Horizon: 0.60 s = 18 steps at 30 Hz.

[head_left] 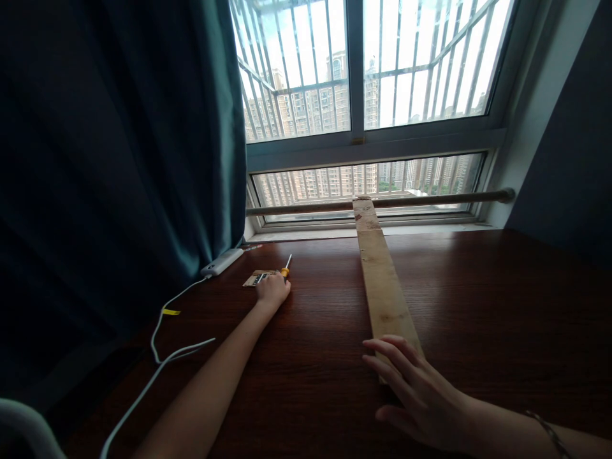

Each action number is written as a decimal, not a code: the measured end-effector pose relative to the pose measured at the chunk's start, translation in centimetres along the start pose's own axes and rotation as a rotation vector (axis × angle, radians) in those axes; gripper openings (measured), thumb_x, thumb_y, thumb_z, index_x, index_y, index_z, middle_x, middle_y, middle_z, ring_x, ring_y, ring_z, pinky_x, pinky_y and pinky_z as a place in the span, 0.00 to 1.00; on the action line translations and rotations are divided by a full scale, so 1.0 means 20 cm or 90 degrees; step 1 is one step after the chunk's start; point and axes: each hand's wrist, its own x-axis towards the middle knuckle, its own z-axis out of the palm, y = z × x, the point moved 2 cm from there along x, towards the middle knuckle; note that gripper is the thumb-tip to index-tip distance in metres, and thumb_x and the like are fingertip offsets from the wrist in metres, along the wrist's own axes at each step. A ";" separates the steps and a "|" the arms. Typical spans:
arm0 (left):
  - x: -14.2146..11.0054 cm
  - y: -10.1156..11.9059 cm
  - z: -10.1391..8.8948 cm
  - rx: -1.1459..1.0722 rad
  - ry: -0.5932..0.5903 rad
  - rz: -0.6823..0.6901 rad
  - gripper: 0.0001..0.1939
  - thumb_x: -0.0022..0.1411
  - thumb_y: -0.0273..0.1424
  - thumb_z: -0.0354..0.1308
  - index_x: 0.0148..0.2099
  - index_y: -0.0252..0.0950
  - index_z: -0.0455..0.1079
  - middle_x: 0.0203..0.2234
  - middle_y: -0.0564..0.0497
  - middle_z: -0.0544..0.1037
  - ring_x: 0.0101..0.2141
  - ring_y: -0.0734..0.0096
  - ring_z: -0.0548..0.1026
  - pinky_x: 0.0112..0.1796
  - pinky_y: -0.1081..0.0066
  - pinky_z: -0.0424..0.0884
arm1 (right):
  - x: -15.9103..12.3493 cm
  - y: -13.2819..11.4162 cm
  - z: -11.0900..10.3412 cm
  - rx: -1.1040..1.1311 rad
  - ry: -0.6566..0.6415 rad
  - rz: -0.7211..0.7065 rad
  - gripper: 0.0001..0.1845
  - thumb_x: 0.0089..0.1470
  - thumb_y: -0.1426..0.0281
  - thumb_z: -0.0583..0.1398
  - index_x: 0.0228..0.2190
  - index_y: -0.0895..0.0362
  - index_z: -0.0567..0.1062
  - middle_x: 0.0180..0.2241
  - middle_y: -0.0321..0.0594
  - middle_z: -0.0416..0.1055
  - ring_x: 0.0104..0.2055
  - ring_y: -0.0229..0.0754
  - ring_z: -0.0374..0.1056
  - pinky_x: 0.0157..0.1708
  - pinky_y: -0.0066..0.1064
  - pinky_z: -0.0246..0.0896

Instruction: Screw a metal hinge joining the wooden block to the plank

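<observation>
My left hand (pixel 271 290) reaches far across the dark wooden table (pixel 478 306) and is closed around the yellow handle of a screwdriver (pixel 285 267), whose metal shaft points toward the window. A small card (pixel 253 278) lies right beside that hand. My right hand (pixel 411 389) rests flat, fingers spread, on the near end of a long pale wooden plank (pixel 380 274). The plank runs from my hand away to the window sill.
A white power bank (pixel 222 261) with a white cable (pixel 162 344) lies at the table's left, next to a dark teal curtain (pixel 119 159). A wooden rod (pixel 430 199) runs along the barred window (pixel 363 95). A dark wall stands at right.
</observation>
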 end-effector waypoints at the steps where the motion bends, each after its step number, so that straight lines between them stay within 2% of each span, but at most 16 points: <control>1: 0.00 0.00 0.00 0.003 0.001 -0.001 0.21 0.56 0.38 0.46 0.42 0.27 0.69 0.34 0.35 0.75 0.37 0.50 0.74 0.34 0.60 0.67 | 0.00 0.00 0.00 -0.002 -0.001 -0.003 0.28 0.53 0.61 0.56 0.52 0.65 0.63 0.52 0.55 0.62 0.53 0.51 0.57 0.51 0.40 0.60; 18: -0.01 0.00 0.03 0.010 0.021 0.018 0.20 0.57 0.38 0.47 0.45 0.28 0.66 0.35 0.36 0.74 0.37 0.50 0.73 0.34 0.59 0.68 | 0.00 0.00 0.01 -0.005 -0.018 0.001 0.29 0.53 0.61 0.56 0.52 0.65 0.62 0.52 0.55 0.62 0.54 0.52 0.56 0.51 0.40 0.59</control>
